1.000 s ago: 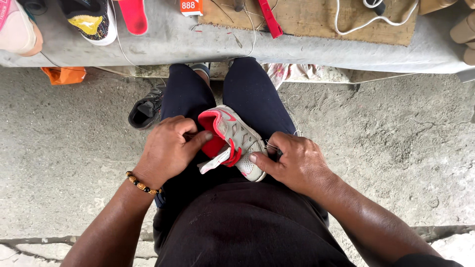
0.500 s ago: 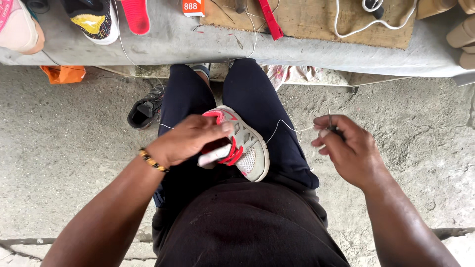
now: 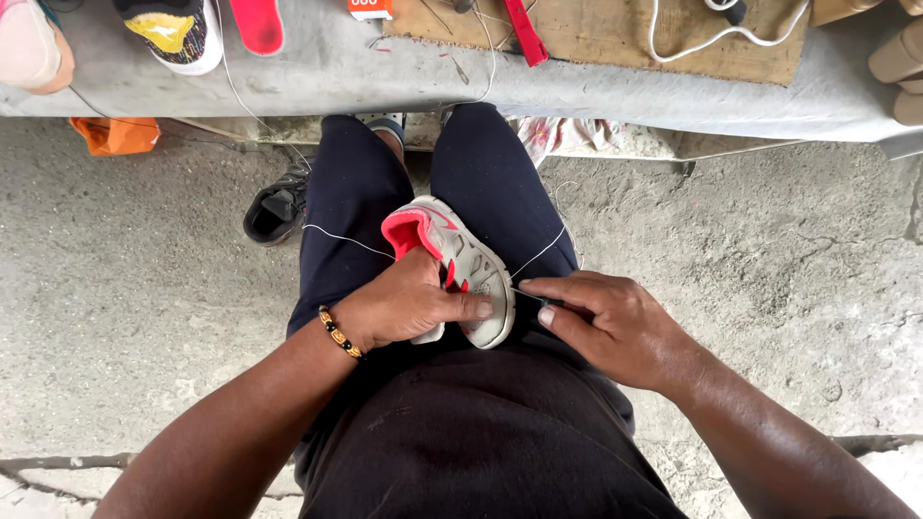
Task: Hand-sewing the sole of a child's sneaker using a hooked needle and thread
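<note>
A: Resting on the lap, between the thighs in dark blue trousers point(image 3: 356, 207), a small grey fabric sports shoe with a bright pink lining and pink accents point(image 3: 460, 264) is seen, its pink opening turned away from the body and its pale sole edge toward the right.

B: How is it held?

A: It is clasped by the left hand point(image 3: 404, 306), whose fingers are wrapped over the shoe's near end; a beaded bracelet of dark and amber beads point(image 3: 339, 333) is worn at that wrist. The grip there is closed firmly on the shoe.

B: And the right hand?

A: The right hand point(image 3: 615, 325) is placed just beside the shoe, its thumb and forefinger pinched narrowly on a thin metal needle point(image 3: 527, 293) whose tip is set at the sole edge. A fine white thread point(image 3: 538, 255) is drawn taut from the shoe up to the right, and another stretch is run to the left across the thigh.

B: What is found around it?

A: A grey counter point(image 3: 327, 67) is seen at the top, carrying a black and yellow shoe point(image 3: 168, 34), a red insole point(image 3: 255, 21) and a brown wooden board point(image 3: 615, 34). A black shoe point(image 3: 274, 211) is lying on the rough concrete floor point(image 3: 144, 279) just left of the leg, and an orange cloth point(image 3: 115, 135) is tucked under the counter's edge.
</note>
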